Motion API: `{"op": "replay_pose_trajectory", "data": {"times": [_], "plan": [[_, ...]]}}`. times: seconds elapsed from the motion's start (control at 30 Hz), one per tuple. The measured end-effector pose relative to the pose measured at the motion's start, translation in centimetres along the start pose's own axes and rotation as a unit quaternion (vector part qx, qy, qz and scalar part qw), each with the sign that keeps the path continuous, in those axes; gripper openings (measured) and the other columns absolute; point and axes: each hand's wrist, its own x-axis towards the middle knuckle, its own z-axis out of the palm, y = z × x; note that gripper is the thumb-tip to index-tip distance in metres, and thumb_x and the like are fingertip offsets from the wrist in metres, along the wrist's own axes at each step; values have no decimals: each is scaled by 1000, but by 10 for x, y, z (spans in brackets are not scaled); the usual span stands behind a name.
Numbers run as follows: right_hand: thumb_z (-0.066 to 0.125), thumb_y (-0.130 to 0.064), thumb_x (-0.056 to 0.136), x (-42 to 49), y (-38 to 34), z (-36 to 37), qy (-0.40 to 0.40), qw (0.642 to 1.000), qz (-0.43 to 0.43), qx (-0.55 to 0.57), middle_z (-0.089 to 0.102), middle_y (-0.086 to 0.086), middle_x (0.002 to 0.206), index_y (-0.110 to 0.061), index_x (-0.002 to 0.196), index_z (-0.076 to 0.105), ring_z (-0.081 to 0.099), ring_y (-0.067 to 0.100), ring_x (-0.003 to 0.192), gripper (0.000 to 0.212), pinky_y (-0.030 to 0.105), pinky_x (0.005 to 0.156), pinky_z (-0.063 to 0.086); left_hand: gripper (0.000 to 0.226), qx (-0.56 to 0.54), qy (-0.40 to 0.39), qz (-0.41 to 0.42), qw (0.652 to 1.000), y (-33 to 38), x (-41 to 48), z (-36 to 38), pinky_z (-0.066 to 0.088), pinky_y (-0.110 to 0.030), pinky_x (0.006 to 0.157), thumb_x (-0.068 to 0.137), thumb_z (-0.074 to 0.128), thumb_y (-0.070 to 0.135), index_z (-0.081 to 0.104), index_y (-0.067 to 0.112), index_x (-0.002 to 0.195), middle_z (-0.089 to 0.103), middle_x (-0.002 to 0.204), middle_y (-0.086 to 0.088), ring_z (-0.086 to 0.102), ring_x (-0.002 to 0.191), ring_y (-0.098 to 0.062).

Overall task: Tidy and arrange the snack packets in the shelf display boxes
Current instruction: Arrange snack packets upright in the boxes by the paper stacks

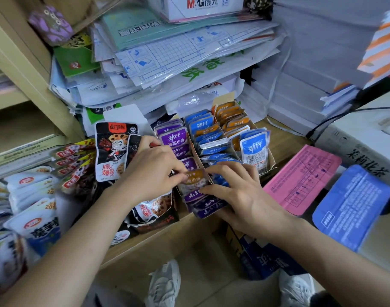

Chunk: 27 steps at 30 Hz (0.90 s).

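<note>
The left hand (151, 171) is reaching past a black packet (110, 151) reading 脆爆 and pinching an orange packet (195, 177) above the purple 劲仔 row (174, 138) in the box (271, 159). The right hand (245, 196) is resting loose, spread fingers on blue packets (214, 156), with a pink sheet (305, 178) lying beside.

At the front of the display box (272, 159), the left hand (154, 171) pinches an orange packet (195, 177) above its purple row (174, 138). The right hand (240, 193) rests spread fingers on the box's blue packets (214, 138). Black snack packets (114, 151) stand just left of the box, and a pink sheet (300, 178) lies to its right.
</note>
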Motion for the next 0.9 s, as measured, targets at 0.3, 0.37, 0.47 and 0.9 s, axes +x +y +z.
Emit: {"op": "replay_pose_trajectory", "data": {"times": [0.3,0.37,0.47,0.9], "plan": [[82,-35,79,-1,1,0,49,998,-20,-23,64,-13,118,-29,124,65,46,23,122,49,41,94,29,13,-46,230,-34,972,-6,2,-7,50,-42,81,85,72,28,82,20,83,73,67,1,65,65,-20],[81,-37,78,3,1,0,57,998,-15,-21,65,-14,114,-28,124,65,47,24,120,49,42,93,30,17,-69,265,-53,960,-7,2,-10,54,-40,70,85,70,27,82,16,84,72,66,-1,65,63,-22],[79,-40,79,11,1,-2,62,998,-6,-17,67,-14,108,-25,121,66,49,25,117,47,44,92,33,14,-84,336,-85,934,-11,1,-17,51,-34,62,87,71,21,83,13,88,72,69,-2,65,66,-23],[86,-50,67,50,-7,3,102,977,170,-77,57,3,113,-19,124,56,54,26,102,71,42,84,45,7,-276,420,-159,850,-17,-1,-29,60,-45,65,93,72,23,78,25,95,73,77,13,73,70,-16]]}}
